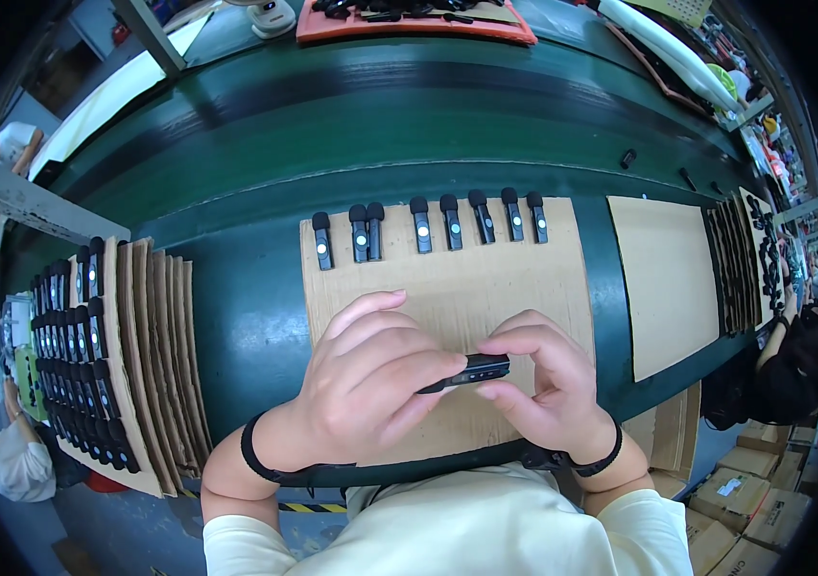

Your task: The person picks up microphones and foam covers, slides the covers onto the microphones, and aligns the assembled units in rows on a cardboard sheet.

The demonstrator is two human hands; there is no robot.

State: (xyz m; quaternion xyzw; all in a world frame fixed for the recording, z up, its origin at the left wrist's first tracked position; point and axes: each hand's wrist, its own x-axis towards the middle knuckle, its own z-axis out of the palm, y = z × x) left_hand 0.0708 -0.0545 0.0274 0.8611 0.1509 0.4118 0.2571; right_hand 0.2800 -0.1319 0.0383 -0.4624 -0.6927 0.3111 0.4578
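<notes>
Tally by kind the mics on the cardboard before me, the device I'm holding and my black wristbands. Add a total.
Mics on the cardboard: 8
Held device: 1
Wristbands: 2
Total: 11

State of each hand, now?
Left hand: closed, holding a black device by its left end.
Right hand: partly closed around the device's right end.

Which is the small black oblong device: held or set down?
Held: left hand grips the device; right hand is around its right end.
</notes>
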